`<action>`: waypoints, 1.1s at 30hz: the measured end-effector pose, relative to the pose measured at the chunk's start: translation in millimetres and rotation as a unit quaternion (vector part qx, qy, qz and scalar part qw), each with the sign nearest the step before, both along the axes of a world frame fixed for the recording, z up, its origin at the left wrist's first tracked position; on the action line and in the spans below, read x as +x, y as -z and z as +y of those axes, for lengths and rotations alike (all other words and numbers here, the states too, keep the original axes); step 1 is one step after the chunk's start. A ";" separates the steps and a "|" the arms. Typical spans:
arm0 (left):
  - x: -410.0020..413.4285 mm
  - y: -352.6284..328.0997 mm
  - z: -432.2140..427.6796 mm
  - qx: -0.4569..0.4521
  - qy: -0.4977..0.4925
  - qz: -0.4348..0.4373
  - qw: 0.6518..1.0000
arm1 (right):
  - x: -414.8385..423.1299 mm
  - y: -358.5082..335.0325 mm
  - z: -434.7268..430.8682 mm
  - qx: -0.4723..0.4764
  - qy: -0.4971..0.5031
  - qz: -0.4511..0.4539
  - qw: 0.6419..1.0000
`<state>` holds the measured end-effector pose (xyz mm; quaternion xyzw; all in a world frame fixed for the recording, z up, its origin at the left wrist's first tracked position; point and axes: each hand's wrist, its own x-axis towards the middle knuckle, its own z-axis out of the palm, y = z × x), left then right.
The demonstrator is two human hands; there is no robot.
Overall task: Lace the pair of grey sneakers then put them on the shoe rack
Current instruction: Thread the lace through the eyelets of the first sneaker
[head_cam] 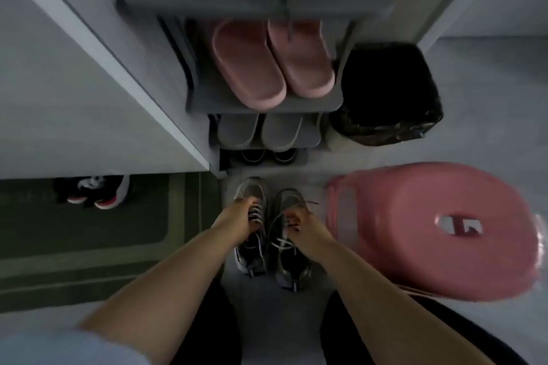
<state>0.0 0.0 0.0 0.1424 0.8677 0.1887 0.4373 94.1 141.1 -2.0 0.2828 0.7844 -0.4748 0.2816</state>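
Two grey sneakers stand side by side on the floor, toes toward the shoe rack [204, 104]. My left hand [237, 218] grips the tongue area of the left sneaker [252, 249], its fingers curled over the laces. The right sneaker [292, 264] has loose white laces, and my right hand [305, 230] grips it at the laces. The rack stands just beyond the toes, with several shelves stacked above one another.
The rack holds pink slippers [267, 68], grey slippers [261, 130] and dark shoes [267, 155] lower down. A black-lined bin [388, 92] stands right of the rack, a pink stool [430, 231] right of the sneakers. A black-and-red shoe [95, 191] lies on the green mat [89, 231] at left.
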 end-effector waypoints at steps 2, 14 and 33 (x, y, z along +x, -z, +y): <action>6.4 24.9 -6.8 -0.037 0.018 0.020 0.999 | 7.1 21.3 -10.5 0.003 0.001 -0.012 1.000; 21.9 97.4 -28.0 -0.032 -0.122 0.069 0.990 | -3.1 79.6 -61.8 0.064 -0.066 -0.043 0.995; 59.9 -89.2 -0.5 0.126 -0.098 0.122 0.980 | 42.2 -95.2 -24.6 0.192 0.028 0.057 0.979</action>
